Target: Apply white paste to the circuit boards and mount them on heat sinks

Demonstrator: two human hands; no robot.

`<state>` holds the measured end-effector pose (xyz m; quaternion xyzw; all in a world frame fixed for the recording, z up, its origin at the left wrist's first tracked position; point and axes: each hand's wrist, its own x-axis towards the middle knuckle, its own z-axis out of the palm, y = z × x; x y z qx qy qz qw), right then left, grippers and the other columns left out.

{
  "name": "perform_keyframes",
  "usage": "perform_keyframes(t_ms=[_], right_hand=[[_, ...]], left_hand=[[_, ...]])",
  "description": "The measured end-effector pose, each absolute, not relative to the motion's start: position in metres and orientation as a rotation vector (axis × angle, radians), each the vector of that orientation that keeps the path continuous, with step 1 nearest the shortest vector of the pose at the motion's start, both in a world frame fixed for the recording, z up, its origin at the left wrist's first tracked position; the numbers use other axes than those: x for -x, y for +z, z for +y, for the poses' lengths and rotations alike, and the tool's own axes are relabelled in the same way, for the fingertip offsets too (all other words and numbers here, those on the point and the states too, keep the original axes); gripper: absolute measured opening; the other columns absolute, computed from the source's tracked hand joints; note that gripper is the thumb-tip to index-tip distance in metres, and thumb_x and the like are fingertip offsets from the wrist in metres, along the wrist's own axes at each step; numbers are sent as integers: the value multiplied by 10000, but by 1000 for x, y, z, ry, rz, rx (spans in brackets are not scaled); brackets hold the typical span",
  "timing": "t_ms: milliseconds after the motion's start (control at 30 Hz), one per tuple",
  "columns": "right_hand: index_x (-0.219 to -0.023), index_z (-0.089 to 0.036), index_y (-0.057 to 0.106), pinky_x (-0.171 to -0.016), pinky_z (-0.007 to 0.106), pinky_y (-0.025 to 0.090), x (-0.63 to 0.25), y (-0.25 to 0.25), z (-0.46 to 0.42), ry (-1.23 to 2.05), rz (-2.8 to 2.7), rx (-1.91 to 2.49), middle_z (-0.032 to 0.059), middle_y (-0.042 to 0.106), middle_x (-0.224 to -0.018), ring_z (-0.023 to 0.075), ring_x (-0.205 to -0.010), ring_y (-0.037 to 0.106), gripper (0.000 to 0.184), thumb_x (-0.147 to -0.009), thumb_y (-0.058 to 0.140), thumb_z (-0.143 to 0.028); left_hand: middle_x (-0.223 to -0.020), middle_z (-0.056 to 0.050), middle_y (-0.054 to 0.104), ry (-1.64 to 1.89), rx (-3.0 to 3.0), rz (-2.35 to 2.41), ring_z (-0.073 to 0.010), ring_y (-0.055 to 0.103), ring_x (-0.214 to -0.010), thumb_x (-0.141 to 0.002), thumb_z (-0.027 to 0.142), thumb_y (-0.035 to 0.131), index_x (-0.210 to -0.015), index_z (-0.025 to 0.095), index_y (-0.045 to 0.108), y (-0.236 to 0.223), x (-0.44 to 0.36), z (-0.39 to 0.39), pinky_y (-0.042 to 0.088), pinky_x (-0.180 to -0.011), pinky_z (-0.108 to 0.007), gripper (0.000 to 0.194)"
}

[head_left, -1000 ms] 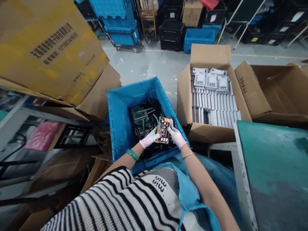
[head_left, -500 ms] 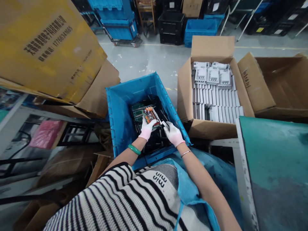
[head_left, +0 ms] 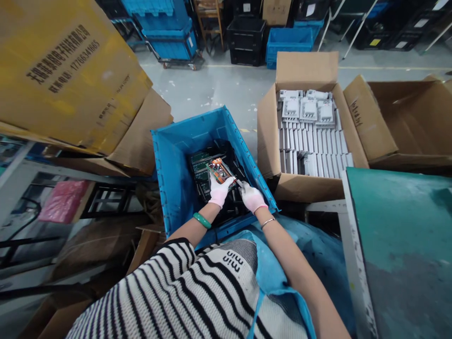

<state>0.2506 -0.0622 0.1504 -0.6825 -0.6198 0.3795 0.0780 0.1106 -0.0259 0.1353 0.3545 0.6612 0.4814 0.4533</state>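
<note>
- Circuit board (head_left: 219,169): populated face up, orange blocks plus small dark and pale parts, green at the edge. Fine detail too small to read.
- Location: inside the outline of the blue crate (head_left: 172,181), over a pile of dark green boards (head_left: 198,172). Long axis slants from far left to near right.
- Left hand (head_left: 219,190), white glove: fingers closed on the board, thumb over its near side.
- Right hand (head_left: 252,197), white glove: fingers drawn narrow just beside the board's right end. Can't tell whether they grip something or touch it.
- Vs 1.0 s ago: board was gripped from both sides, nearly straight front-to-back; now turned, further left.
- Vs 0.5 s ago: near match, left grip unchanged.
</note>
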Motion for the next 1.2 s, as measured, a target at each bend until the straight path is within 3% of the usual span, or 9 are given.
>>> perform_keyframes(t_ms=[500,733,1033,1200], right_hand=[[-1391,-82,501,-883,355,516,-254,136,-58,1160,-1715,2091,207,726,-1060,284,-994,707,462,-975,355,-218],[-1423,-197,502,-1027,306,466,-256,142,-66,1203,-1851,1821,97,676,-1264,230,-1171,637,469,-965,427,-269],[-1360,-203,575,-975,343,496,-254,135,-66,1240,-1782,1873,126,731,-1079,268,-1067,686,440,-935,474,-254],[-1259,-115,624,-914,372,524,-257,128,-61,1257,-1583,1997,193,729,-1033,296,-1008,705,375,-939,471,-238]], left_hand=[[-1115,-33,690,1143,-850,1551,-208,678,-1013,-622,205,824,-1297,263,468,147,-114,-27,539,-959,-369,765],[-1067,2,680,1045,-632,1536,-200,719,-839,-697,397,742,-1231,359,417,156,-98,-25,595,-715,-366,626],[-1081,-14,686,1096,-709,1516,-177,709,-836,-677,329,778,-1313,345,410,145,-114,-28,595,-713,-312,735],[-1094,-16,689,1155,-764,1547,-195,703,-922,-685,278,765,-1319,321,444,155,-105,-31,597,-817,-358,713]])
